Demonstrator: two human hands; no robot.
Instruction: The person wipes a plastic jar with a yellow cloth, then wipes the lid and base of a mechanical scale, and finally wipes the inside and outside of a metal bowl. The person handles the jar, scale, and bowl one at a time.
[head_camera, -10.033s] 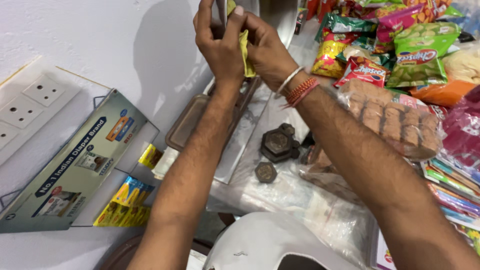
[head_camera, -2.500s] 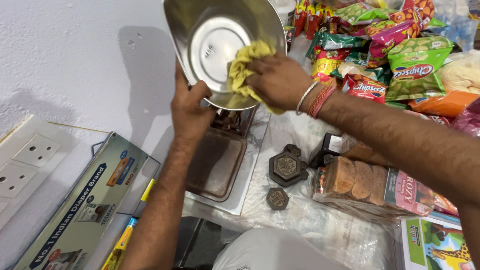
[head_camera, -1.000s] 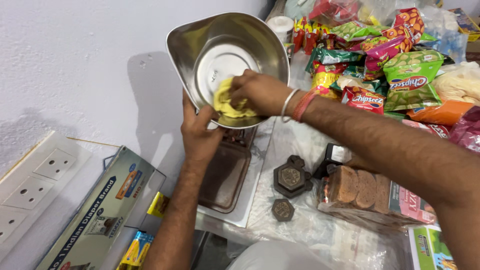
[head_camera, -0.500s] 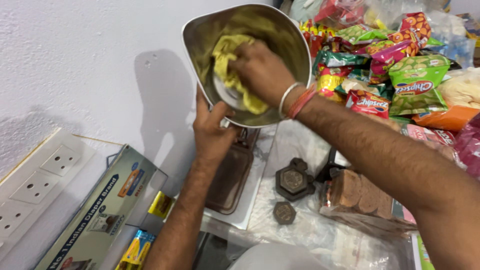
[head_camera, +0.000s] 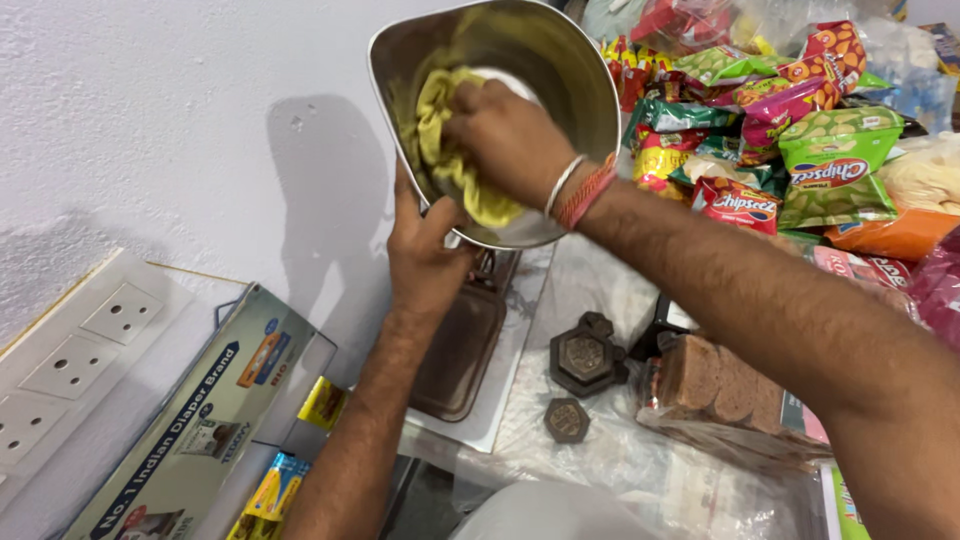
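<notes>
My left hand (head_camera: 425, 250) grips the lower rim of a shiny steel pan (head_camera: 560, 70), holding it tilted up against the white wall. Inside the pan, my right hand (head_camera: 510, 140) presses a crumpled yellow cloth (head_camera: 445, 150) against the metal. Bangles and a red thread sit on my right wrist. Below the pan lies a brown flat weighing-scale platform (head_camera: 455, 355).
Two dark hexagonal weights (head_camera: 585, 360) (head_camera: 565, 420) rest on clear plastic beside the scale. A wrapped pack of brown biscuits (head_camera: 730, 385) lies to the right, colourful snack packets (head_camera: 790, 120) pile behind. A switchboard (head_camera: 70, 350) and a printed carton (head_camera: 190, 420) stand at left.
The pan has tipped more upright and risen in view. My right hand and the cloth have shifted deeper inside it, from the lower part to the left wall.
</notes>
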